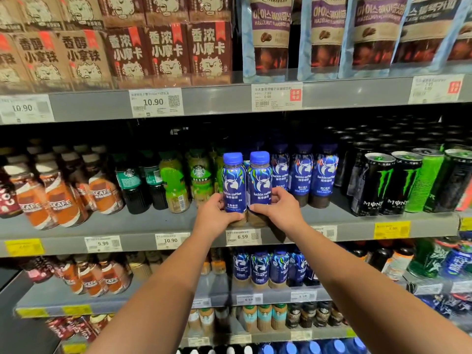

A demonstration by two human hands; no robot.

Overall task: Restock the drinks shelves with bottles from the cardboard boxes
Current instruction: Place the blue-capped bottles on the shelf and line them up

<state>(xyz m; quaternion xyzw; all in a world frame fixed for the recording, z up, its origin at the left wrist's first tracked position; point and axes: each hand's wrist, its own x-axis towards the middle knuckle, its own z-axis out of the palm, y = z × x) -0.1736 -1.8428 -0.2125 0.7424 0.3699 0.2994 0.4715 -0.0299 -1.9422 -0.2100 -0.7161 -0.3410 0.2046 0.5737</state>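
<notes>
L hand (pixel 214 213) grips L blue bottle (pixel 233 183) | R hand (pixel 279 210) grips R blue bottle (pixel 260 183) | both upright, touching, at mid shelf (pixel 115 226) front

Both forearms bare, stretched forward and up, converging toward the middle. Left hand (pixel 217 213) curled round the lower part of left bottle (pixel 233 182), thumb on the front. Right hand (pixel 279 208) likewise gripping right bottle (pixel 261 181), thumb across the front, fingers round the far side. Hands level and close together.
</notes>
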